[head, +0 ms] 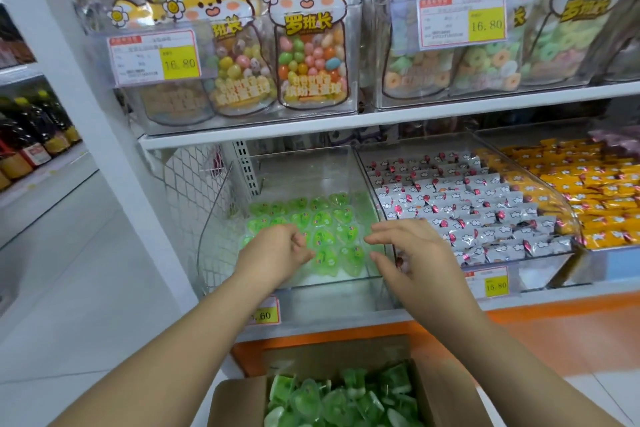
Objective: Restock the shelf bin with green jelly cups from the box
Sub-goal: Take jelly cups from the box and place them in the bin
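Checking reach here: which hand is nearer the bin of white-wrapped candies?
Right. The right hand is directly beside the white-wrapped candies. The left hand is over the green jelly cups, farther to the left.

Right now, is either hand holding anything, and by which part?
The right hand holds nothing, its fingers loose above the clear plastic shelf bin. The left hand curls over the green heart-shaped jelly cups; whether it pinches one cannot be told.

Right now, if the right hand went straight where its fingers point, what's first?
Likely the green jelly cups in the clear bin, just ahead of the right hand. Height is unclear; possibly the left hand.
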